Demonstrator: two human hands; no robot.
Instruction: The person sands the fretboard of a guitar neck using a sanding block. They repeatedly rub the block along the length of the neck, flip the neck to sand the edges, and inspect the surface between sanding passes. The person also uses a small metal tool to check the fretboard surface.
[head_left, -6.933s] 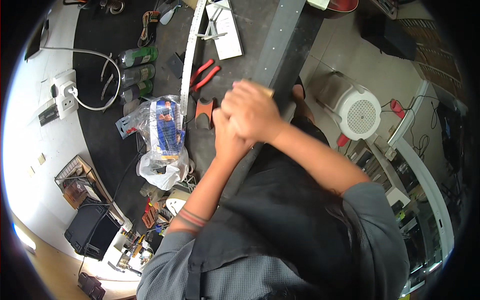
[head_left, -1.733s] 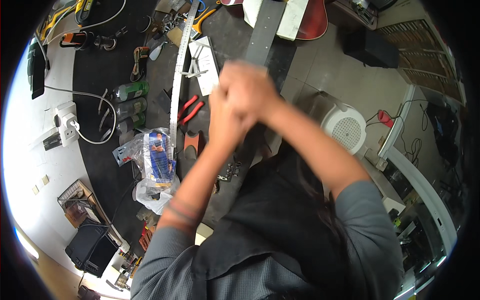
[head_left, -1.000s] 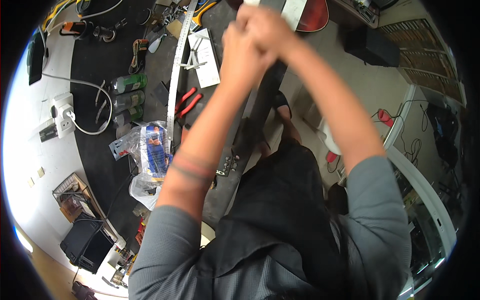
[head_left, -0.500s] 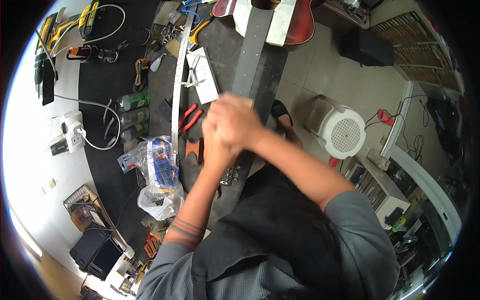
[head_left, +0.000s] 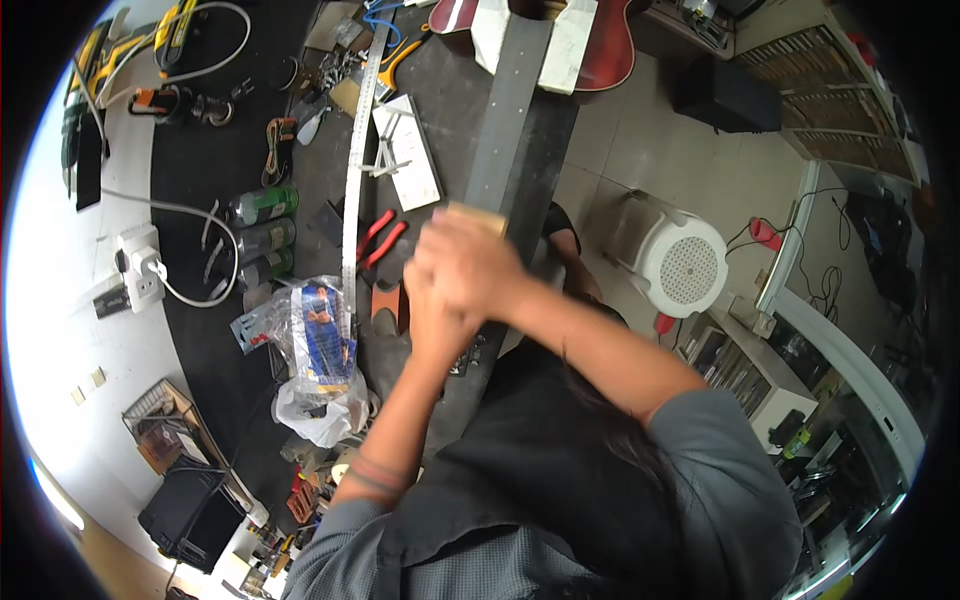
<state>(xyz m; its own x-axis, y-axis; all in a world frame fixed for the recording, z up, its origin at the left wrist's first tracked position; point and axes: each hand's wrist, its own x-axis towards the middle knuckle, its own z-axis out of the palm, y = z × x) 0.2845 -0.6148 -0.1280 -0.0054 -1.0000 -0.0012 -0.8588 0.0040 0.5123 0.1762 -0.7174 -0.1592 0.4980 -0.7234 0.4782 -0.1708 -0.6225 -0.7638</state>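
Note:
My right hand (head_left: 478, 262) and my left hand (head_left: 432, 312) are closed together, one against the other, over the near part of a guitar's neck. A light wooden block (head_left: 478, 217) shows at the far side of my fingers, and both hands grip it; its underside is hidden. The guitar neck (head_left: 512, 110), dark with small pale dots and no frets visible, runs away from my hands. It leads to a red guitar body (head_left: 612, 50), with white paper (head_left: 568, 50) on either side of the neck. My fingers are slightly blurred.
Left of my hands lie red-handled pliers (head_left: 382, 238), a long steel ruler (head_left: 358, 170), a white box (head_left: 412, 160) and an orange-and-black tool (head_left: 388, 305). Nearby are a plastic-wrapped blue packet (head_left: 322, 335) and green bottles (head_left: 265, 205). A white stool (head_left: 685, 265) stands right.
My joined hands have shifted slightly toward me along the neck, with the wooden block now showing more. The view has moved a little; the bench things stay in place.

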